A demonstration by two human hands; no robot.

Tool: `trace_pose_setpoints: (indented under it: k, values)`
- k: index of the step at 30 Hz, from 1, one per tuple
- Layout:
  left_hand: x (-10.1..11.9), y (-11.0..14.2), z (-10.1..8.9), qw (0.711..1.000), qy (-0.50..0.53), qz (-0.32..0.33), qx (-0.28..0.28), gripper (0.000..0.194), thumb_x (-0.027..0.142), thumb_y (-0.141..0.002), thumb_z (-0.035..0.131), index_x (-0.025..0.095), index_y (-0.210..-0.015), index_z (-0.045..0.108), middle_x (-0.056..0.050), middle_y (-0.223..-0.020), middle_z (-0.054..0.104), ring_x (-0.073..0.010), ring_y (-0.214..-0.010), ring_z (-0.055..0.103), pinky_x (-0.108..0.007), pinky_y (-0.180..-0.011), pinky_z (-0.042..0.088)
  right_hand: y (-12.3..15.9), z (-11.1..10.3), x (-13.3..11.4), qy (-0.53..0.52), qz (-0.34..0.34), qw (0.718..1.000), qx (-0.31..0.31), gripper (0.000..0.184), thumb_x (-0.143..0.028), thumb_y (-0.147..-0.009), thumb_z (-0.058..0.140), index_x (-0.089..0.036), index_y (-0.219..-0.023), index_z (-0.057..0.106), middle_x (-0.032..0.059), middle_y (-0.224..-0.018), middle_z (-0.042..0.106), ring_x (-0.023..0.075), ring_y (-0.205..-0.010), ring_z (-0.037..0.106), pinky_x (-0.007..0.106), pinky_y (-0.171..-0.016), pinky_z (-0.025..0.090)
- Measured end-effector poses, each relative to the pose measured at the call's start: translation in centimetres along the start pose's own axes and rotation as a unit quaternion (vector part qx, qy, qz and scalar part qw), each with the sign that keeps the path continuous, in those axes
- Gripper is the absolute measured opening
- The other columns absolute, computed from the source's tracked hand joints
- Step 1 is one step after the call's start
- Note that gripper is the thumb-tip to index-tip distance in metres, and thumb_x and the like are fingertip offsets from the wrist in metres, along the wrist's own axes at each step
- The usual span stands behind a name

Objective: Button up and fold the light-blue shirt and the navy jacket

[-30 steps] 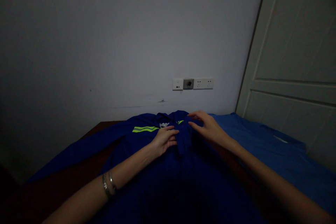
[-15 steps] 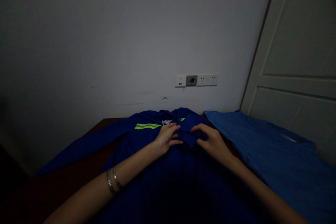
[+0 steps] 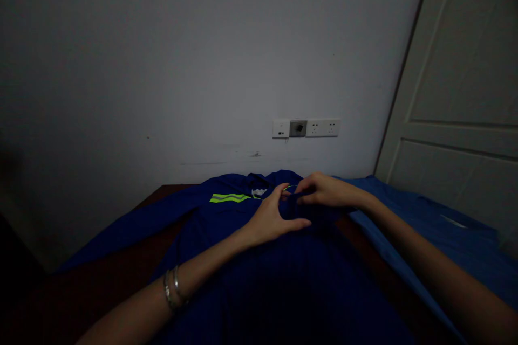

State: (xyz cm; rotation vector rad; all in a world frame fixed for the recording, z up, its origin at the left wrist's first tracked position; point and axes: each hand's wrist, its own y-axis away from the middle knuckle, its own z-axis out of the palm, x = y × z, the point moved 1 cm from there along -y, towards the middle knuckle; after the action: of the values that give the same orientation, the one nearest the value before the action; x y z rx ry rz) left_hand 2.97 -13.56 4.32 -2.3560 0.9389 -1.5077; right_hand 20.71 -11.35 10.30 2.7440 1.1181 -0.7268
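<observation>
A dark blue work jacket with yellow-green reflective stripes is spread on the dark red table, its collar towards the wall and one sleeve stretched out to the left. My left hand, two silver bangles on its wrist, rests at the jacket's upper front with thumb and fingers wide apart. Close beside it on the right, my right hand pinches a dark fold of the jacket between curled fingers. Deep shadow hides the details of the cloth below both hands.
A lighter blue garment lies to the right, partly behind my right forearm. White wall sockets and a grey outlet sit on the wall behind. A pale panelled door stands at the right. The table's bare dark red surface shows at left.
My right hand has moved up and its forearm now crosses over the lighter garment. The left hand has spread its thumb and fingers. The jacket's right part has shifted, darkly bunched near the hands.
</observation>
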Motion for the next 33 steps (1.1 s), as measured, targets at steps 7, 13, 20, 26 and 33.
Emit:
trace_pose_setpoints:
  k: [7,13,20,26,33]
  values:
    - [-1.7,0.5,1.2,0.991,0.099,-0.078,0.041,0.041,0.017,-0.069,0.063,0.016,-0.11,0.057,-0.007,-0.091,0.066,-0.018,-0.081,0.061,-0.03,-0.075,0.047,-1.5,-0.4,0.3,-0.01,-0.013,0.995,-0.102,0.025,-0.028,-0.067,0.063,-0.017,-0.089,0.068,-0.0014,-0.07,0.063,0.0112,-0.062,0.054,0.021,-0.055,0.038]
    - [-2.1,0.9,1.2,0.912,0.354,-0.203,-0.036,0.029,0.021,-0.06,0.072,0.009,-0.086,0.065,-0.006,-0.075,0.068,-0.0136,-0.065,0.061,-0.025,-0.068,0.046,-0.9,-0.4,1.7,-0.128,0.011,0.984,-0.121,0.032,-0.026,-0.064,0.067,-0.02,-0.094,0.064,-0.0039,-0.066,0.062,0.01,-0.057,0.054,0.02,-0.052,0.04]
    - [-3.7,1.0,1.7,0.858,0.411,-0.307,-0.037,0.024,0.033,-0.073,0.062,0.009,-0.072,0.063,-0.004,-0.06,0.062,-0.0113,-0.053,0.058,-0.025,-0.06,0.047,-0.5,2.2,2.1,-0.111,-0.011,0.991,-0.077,0.023,-0.026,-0.068,0.064,-0.019,-0.09,0.064,-0.0031,-0.07,0.063,0.0098,-0.059,0.054,0.02,-0.053,0.04]
    - [-5.0,1.4,1.8,0.858,0.409,-0.307,-0.047,0.015,0.02,-0.071,0.066,0.006,-0.073,0.064,-0.008,-0.07,0.066,-0.0115,-0.059,0.061,-0.025,-0.064,0.05,-0.3,4.2,2.4,-0.007,-0.044,0.997,0.056,0.017,-0.025,-0.073,0.062,-0.018,-0.089,0.061,0.0003,-0.077,0.063,0.0131,-0.07,0.058,0.024,-0.061,0.045]
    - [-5.4,1.8,1.9,0.829,0.445,-0.338,0.016,0.008,0.014,-0.074,0.064,0.006,-0.075,0.063,-0.007,-0.069,0.065,-0.0131,-0.06,0.062,-0.027,-0.065,0.052,1.9,7.8,0.4,0.132,-0.106,0.954,0.246,0.015,-0.021,-0.083,0.052,-0.02,-0.095,0.06,0.0061,-0.094,0.061,0.0184,-0.09,0.057,0.035,-0.08,0.047]
